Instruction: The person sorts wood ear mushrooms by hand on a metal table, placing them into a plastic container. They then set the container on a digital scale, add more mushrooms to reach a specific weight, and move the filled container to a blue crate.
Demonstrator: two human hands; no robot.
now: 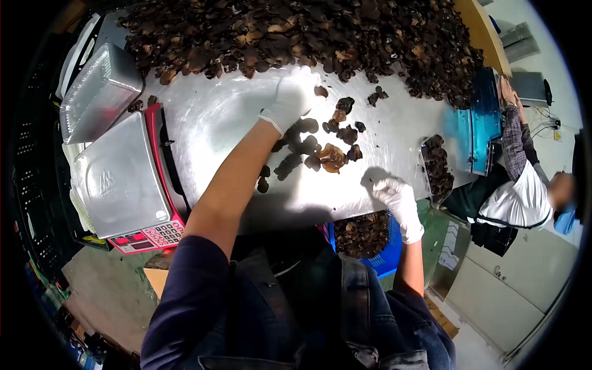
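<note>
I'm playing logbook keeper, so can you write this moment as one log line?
left hand: gloved, by dark pile | right hand: gloved, at near edge of table | loose pieces: scattered on table

No text is legible, including the keypad on the scale.

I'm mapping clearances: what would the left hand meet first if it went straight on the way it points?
The gloved left hand would probably meet the large pile of dark pieces first, at its near edge; glare and unclear depth hide the exact gap.
</note>
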